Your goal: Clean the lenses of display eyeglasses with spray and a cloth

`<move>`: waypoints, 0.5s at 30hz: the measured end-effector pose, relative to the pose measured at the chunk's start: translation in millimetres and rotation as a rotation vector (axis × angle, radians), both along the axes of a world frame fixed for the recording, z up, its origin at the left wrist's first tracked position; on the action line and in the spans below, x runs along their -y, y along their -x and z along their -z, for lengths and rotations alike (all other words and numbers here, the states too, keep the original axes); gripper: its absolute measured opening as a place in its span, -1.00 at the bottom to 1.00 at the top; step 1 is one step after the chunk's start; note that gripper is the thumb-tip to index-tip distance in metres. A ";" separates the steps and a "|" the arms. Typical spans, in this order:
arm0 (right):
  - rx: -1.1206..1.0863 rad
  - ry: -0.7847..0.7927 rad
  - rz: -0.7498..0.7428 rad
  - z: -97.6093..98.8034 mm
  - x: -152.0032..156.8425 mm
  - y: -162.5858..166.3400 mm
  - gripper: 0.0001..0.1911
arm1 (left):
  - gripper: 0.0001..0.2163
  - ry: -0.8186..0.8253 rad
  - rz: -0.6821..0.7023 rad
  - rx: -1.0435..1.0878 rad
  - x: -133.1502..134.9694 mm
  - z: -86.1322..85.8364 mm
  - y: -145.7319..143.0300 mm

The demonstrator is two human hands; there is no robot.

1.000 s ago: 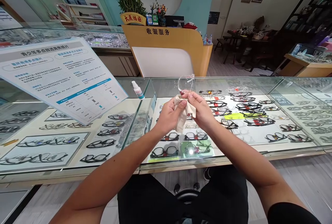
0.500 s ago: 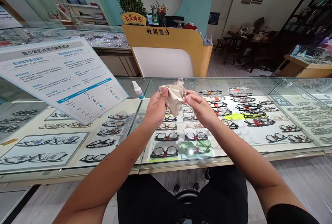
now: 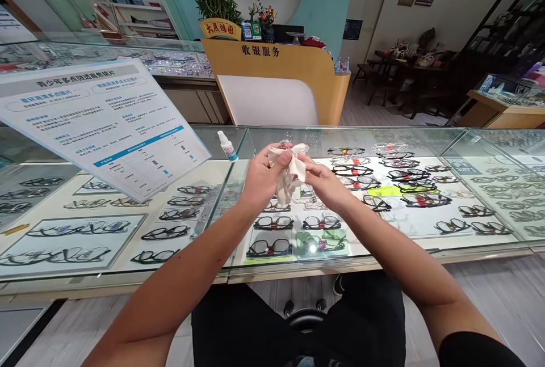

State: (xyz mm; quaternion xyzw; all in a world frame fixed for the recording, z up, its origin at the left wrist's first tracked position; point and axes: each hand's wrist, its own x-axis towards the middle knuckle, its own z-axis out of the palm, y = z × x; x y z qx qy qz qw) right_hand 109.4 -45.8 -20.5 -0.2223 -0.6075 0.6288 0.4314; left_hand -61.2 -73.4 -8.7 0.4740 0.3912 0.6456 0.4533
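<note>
My left hand [image 3: 263, 177] is closed on a crumpled cream cleaning cloth [image 3: 297, 169], its thumb pressed against the fabric. Folds of the cloth wrap a pair of thin, clear-looking eyeglasses [image 3: 303, 197]; part of a round rim shows below the fabric, and the rest is hidden. From the other side, my right hand [image 3: 326, 181] pinches the glasses at the cloth's edge. Both hands are above the glass display counter [image 3: 361, 256]. A small white spray bottle [image 3: 227, 146] with a blue-banded base stands on the counter left of my left hand.
A large printed sheet [image 3: 106, 123] stands tilted on the counter at the left. Rows of eyeglasses [image 3: 275, 247] lie beneath the glass. Beyond the counter is a wooden cashier desk [image 3: 272, 60] with plants on it. A stool [image 3: 304, 319] is below me.
My left hand has turned and folded the cloth around the glasses, its fingers curling over the top. My right hand has dropped slightly, and the rim now shows lower.
</note>
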 end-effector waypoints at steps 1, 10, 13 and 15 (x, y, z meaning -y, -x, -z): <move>0.013 -0.016 -0.003 -1.1 1.0 0.0 -0.49 | -0.40 0.007 -0.010 0.012 -0.8 1.3 -0.9; 0.034 -0.058 0.111 -3.0 -2.8 -6.4 -0.50 | -0.36 -0.001 0.012 0.016 -12.4 1.8 7.7; 0.019 -0.088 0.180 -4.2 -9.3 -12.9 -0.51 | -0.46 -0.046 -0.121 -0.046 -19.2 -0.4 18.7; -0.008 -0.081 0.221 -6.5 -14.0 -17.6 -0.52 | -0.55 -0.047 -0.223 -0.146 -24.1 -1.7 29.4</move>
